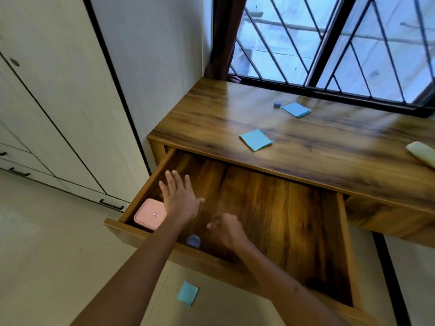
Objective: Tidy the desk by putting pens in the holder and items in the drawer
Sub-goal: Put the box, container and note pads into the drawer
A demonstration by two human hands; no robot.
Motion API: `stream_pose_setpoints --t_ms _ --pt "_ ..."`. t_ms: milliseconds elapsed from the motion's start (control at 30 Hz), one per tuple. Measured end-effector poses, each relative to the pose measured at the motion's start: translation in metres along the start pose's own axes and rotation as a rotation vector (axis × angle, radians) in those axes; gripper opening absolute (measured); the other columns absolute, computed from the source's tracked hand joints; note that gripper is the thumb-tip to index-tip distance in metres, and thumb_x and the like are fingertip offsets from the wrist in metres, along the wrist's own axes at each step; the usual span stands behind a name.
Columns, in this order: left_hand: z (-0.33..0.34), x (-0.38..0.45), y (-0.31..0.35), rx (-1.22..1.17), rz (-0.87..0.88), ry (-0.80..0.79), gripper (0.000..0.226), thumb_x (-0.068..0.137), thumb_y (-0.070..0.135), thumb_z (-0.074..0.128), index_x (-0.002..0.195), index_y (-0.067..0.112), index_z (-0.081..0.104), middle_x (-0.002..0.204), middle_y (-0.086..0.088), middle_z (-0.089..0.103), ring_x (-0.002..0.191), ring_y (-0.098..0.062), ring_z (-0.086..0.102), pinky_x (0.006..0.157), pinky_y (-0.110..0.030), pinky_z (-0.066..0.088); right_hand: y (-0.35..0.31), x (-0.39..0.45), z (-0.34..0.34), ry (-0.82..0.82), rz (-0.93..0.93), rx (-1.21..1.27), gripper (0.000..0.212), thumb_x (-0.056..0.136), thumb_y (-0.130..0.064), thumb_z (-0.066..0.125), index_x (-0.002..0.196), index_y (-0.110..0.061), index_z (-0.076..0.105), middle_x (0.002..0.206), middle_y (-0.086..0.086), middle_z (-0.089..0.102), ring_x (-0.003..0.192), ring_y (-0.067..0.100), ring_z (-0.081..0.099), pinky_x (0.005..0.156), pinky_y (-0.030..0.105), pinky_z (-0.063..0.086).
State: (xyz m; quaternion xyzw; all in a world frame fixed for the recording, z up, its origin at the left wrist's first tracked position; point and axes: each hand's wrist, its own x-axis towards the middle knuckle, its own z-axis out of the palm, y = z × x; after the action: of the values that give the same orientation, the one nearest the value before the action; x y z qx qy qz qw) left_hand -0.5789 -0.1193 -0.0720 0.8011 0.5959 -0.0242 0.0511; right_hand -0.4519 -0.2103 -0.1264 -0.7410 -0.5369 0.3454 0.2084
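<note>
The wooden drawer (306, 231) stands pulled out under the desk top (235, 114). A pink box (149, 215) lies in its left front corner and a small blue object (193, 241) rests near the front wall. My left hand (180, 198) hovers over the drawer beside the pink box, fingers spread, holding nothing. My right hand (227, 229) is blurred above the drawer floor, fingers loosely curled, nothing seen in it. Two blue note pads (256, 140) (296, 109) and a small blue eraser (277, 104) lie on the desk.
A pale yellow object (422, 154) pokes in at the desk's right edge. Another blue pad (187, 293) lies on the floor below the drawer. A white wardrobe (47, 102) stands to the left, and a barred window (329, 43) behind the desk.
</note>
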Motion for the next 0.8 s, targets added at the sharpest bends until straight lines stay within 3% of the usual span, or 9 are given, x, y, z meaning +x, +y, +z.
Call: stream_pose_setpoints --t_ms 233,367,533,633,800 --pt "-0.045 0.023 0.090 -0.091 0.164 0.191 0.062 0.096 0.049 0.036 0.146 0.014 0.027 0.156 -0.015 0.018 0.146 -0.035 0.000 0.117 -0.049 0.009 0.030 -0.018 -0.111 0.435 0.061 0.014 0.019 0.094 -0.023 0.056 0.106 -0.015 0.068 0.104 -0.002 0.068 0.094 0.011 0.062 0.083 0.027 0.052" --pt "-0.063 0.047 0.143 -0.172 0.211 0.178 0.056 0.098 0.044 0.038 0.144 0.012 0.033 0.155 -0.015 0.022 0.146 -0.035 0.004 0.117 -0.049 0.011 0.065 -0.032 -0.178 0.615 0.152 0.043 0.017 0.093 -0.021 0.058 0.098 -0.011 0.072 0.096 0.004 0.071 0.084 0.014 0.062 0.073 0.024 0.044" --pt "-0.075 0.121 0.206 -0.215 0.280 0.182 0.054 0.098 0.035 0.043 0.141 0.004 0.036 0.150 -0.020 0.029 0.143 -0.035 0.014 0.117 -0.043 0.013 0.128 -0.019 -0.255 0.809 0.257 -0.005 0.018 0.091 -0.018 0.058 0.096 -0.007 0.072 0.098 0.011 0.071 0.093 0.025 0.065 0.083 0.034 0.050" --pt "-0.076 0.189 0.244 -0.210 0.305 0.140 0.045 0.098 0.023 0.041 0.138 0.001 0.039 0.148 -0.020 0.033 0.140 -0.035 0.021 0.115 -0.042 0.018 0.172 0.005 -0.303 0.896 0.349 -0.075 0.024 0.090 -0.013 0.055 0.111 -0.004 0.066 0.114 0.014 0.063 0.106 0.029 0.058 0.094 0.041 0.047" --pt "-0.055 0.286 0.294 -0.286 0.302 0.113 0.061 0.092 0.006 0.046 0.148 0.008 0.021 0.153 -0.020 0.023 0.139 -0.036 0.022 0.114 -0.044 0.023 0.235 0.051 -0.383 0.843 0.500 -0.299 0.060 0.087 -0.011 0.059 0.143 -0.016 0.039 0.152 0.007 0.035 0.143 0.027 0.024 0.117 0.049 0.019"
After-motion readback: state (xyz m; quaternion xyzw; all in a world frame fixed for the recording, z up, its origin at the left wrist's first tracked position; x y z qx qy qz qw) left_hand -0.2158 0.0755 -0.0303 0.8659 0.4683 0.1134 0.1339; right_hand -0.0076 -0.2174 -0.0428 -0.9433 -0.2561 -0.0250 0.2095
